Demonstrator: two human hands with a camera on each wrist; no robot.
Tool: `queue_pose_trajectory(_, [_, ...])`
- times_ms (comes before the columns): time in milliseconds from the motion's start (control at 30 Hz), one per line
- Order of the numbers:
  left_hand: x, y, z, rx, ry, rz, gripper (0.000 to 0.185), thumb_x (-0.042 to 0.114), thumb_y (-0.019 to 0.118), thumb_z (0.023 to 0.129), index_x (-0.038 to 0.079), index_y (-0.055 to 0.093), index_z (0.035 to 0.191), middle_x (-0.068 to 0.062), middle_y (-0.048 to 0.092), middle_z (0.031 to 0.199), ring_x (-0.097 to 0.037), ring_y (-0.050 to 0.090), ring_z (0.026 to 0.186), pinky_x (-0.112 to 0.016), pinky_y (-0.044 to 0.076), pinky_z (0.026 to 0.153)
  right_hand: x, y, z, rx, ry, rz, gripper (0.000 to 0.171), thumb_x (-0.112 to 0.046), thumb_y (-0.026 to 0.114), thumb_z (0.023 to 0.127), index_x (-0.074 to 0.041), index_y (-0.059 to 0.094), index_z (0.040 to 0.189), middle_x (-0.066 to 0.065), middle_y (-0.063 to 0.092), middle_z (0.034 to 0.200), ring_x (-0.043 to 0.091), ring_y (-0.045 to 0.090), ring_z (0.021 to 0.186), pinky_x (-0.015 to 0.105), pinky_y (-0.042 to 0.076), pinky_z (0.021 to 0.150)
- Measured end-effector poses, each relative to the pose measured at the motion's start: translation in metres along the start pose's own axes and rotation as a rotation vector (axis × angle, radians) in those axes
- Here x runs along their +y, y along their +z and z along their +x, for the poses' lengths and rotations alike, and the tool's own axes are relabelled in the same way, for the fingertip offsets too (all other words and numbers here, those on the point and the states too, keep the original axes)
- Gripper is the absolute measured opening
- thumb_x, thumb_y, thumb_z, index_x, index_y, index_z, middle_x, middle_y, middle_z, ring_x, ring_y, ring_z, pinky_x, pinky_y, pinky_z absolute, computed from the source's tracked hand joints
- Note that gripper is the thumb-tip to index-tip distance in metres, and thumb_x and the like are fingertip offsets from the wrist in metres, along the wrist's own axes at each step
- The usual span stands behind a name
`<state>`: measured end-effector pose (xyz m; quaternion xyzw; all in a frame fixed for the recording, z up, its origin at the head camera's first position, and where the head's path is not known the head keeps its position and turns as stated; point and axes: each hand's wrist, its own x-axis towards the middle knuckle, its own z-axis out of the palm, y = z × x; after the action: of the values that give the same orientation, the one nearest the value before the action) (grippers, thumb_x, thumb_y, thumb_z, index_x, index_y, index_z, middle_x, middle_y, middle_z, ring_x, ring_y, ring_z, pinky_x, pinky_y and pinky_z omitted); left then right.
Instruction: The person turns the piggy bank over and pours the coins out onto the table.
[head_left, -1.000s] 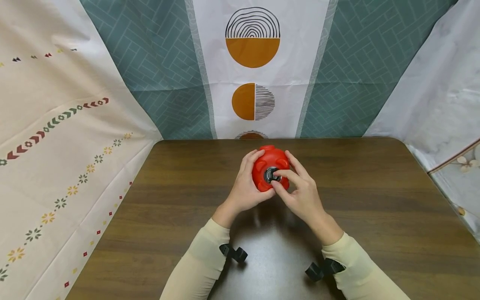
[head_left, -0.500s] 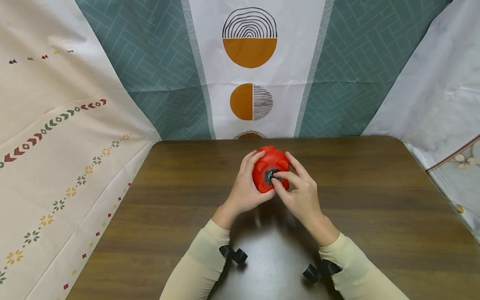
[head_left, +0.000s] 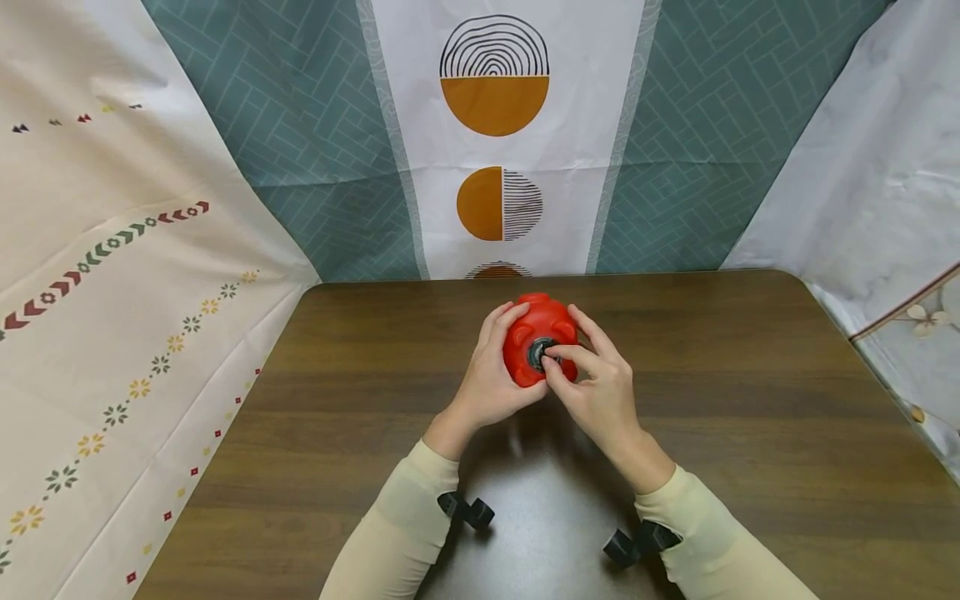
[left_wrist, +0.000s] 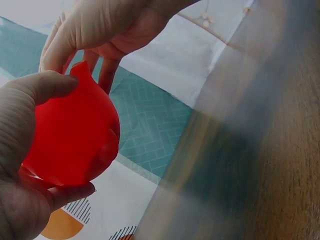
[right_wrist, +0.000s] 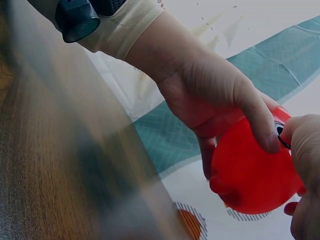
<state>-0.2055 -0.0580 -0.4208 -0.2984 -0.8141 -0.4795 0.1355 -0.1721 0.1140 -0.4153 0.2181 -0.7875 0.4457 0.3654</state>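
Tabletop (head_left: 750, 400): lay bare to left and right of the hands, open for passing.
Centre: the red toy (head_left: 534, 333) and both hands stood in the way.
Far edge and sides: hanging cloths (head_left: 322, 150) closed off the tabletop.

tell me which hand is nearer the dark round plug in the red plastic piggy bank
Right. The right hand pinches the dark round plug with its fingertips. The left hand cups the red plastic piggy bank from its left side, off the plug.
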Motion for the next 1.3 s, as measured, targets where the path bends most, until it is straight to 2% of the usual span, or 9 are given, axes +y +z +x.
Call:
queue_pose_trajectory(100, [0.0005, 0.0001, 0.0001, -0.001, 0.006, -0.002, 0.089, 0.020, 0.081, 0.071, 0.028, 0.031, 0.145, -0.002, 0.026, 0.150, -0.018, 0.034, 0.132, -0.037, 0.047, 0.097, 0.0000, -0.0001, -0.0003, 0.001, 0.004, -0.001, 0.010, -0.007, 0.075, 0.079, -0.005, 0.076, 0.088, 0.008, 0.052, 0.139, 0.023, 0.060, 0.113, 0.022, 0.049, 0.089])
queue_pose_trajectory(800, [0.0000, -0.0001, -0.0004, -0.017, 0.019, -0.011, 0.091, 0.019, 0.082, 0.070, 0.027, 0.031, 0.145, -0.001, 0.026, 0.150, -0.018, 0.038, 0.129, -0.035, 0.048, 0.096, -0.0006, -0.0017, 0.0005, -0.002, -0.014, -0.019, 0.008, -0.007, 0.073, 0.079, -0.006, 0.076, 0.086, 0.009, 0.053, 0.136, 0.024, 0.061, 0.109, 0.037, 0.053, 0.087])
queue_pose_trajectory(1300, [0.0016, -0.0010, -0.0009, -0.016, 0.016, 0.007, 0.090, 0.022, 0.083, 0.071, 0.027, 0.031, 0.145, -0.002, 0.026, 0.150, -0.018, 0.038, 0.129, -0.036, 0.047, 0.097, -0.0019, -0.0028, 0.0016, -0.012, -0.028, -0.022, 0.007, -0.007, 0.072, 0.080, -0.005, 0.076, 0.085, 0.011, 0.053, 0.136, 0.025, 0.059, 0.110, 0.041, 0.055, 0.084])
